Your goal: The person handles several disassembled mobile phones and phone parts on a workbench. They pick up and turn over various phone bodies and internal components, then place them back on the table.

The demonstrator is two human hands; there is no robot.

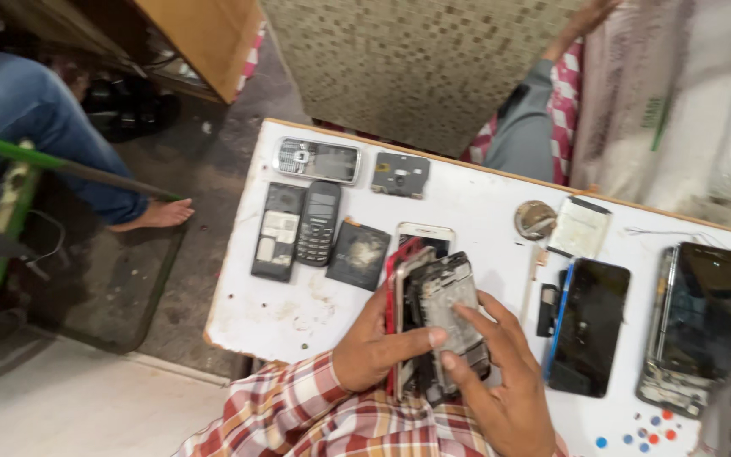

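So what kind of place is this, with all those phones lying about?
Probably a small phone repair stall: both hands hold a stack of opened handsets, and the white table carries keypad phones, loose back covers and a smartphone.

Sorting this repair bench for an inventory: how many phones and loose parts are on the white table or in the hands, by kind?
Keypad phones: 2
Touchscreen phones: 3
Opened phone bodies: 2
Stack of phone frames in both hands: 1
Loose boards, batteries and small parts: 5
Total: 13

Two dark, glossy rectangular phone screens lie at the desk's right: one blue-edged (588,326), one in a bare metal frame (695,326). At the far edge lies a silver keypad phone with a dark grey screen (318,160), and a black keypad phone with a small grey screen (319,222) lies just below it.
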